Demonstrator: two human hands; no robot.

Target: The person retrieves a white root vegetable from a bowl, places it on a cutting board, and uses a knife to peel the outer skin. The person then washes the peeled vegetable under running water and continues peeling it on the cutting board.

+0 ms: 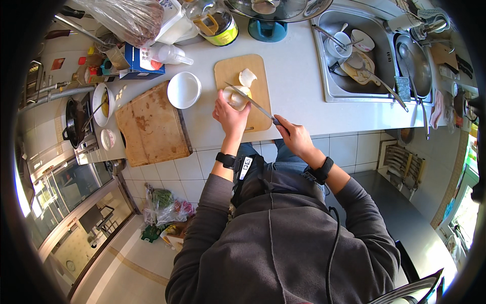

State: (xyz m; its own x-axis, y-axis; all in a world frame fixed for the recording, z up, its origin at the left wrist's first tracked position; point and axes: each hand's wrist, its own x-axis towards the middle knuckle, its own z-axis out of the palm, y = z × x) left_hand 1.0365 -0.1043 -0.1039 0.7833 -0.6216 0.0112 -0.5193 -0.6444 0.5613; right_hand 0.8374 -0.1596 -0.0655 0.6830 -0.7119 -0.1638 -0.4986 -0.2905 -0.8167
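Observation:
My left hand [232, 116] holds a pale, whitish cut piece of food [236, 98], possibly onion, against a light wooden cutting board [258, 110]. In my right hand [294, 135] is the dark handle of a kitchen knife [256, 105]; its blade lies across the top of the held piece, pointing up and left. Another pale piece [247, 77] rests on the board just beyond the blade. A white bowl [184, 90] stands left of the board. How deep the blade sits in the food cannot be told.
A larger, stained wooden board [152, 125] lies to the left, over the counter edge. Behind are a dark sauce jug [216, 26], a blue box [142, 62] and a teal holder [267, 30] beneath a glass lid. At right, a steel sink [322, 76] holds bowls and utensils.

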